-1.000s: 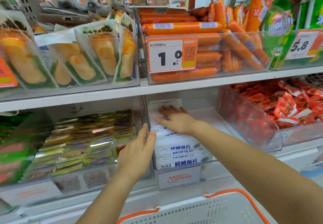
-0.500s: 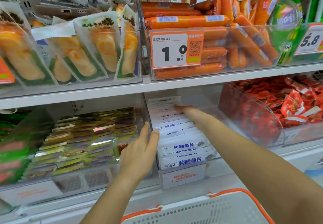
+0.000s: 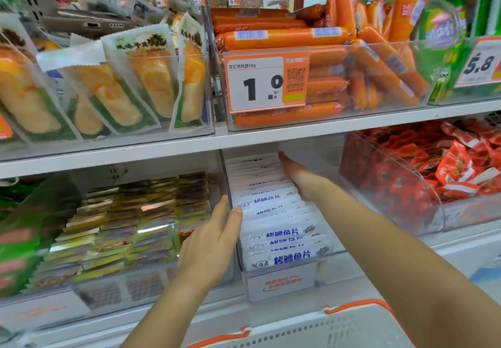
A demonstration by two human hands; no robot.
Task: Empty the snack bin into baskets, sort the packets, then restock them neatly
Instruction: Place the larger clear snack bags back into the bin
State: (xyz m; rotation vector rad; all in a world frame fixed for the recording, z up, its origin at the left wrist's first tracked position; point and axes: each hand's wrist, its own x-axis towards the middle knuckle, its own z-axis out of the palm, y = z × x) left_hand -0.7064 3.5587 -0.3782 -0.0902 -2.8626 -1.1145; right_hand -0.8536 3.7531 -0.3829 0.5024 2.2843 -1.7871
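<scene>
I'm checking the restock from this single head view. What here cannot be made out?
- Right hand: its palm side and how its fingers meet the white packets are hidden by the hand itself.
- Clear bin: its rear is shadowed under the shelf above.
- White basket: cut off by the bottom edge, contents unseen.
- Packets far left: blurred, print unreadable.

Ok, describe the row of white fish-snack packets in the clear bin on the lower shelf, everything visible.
The white packets are flat, glossy-looking pouches with blue Chinese lettering, standing on edge in one tidy front-to-back file inside a clear plastic bin on the lower shelf. They fill the bin's left part; its right part looks bare. The left hand rests straight-fingered at the row's left side, by the bin wall. The right hand lies flat along the row's right edge, fingertips reaching the rear packets. A white label fronts the bin.
</scene>
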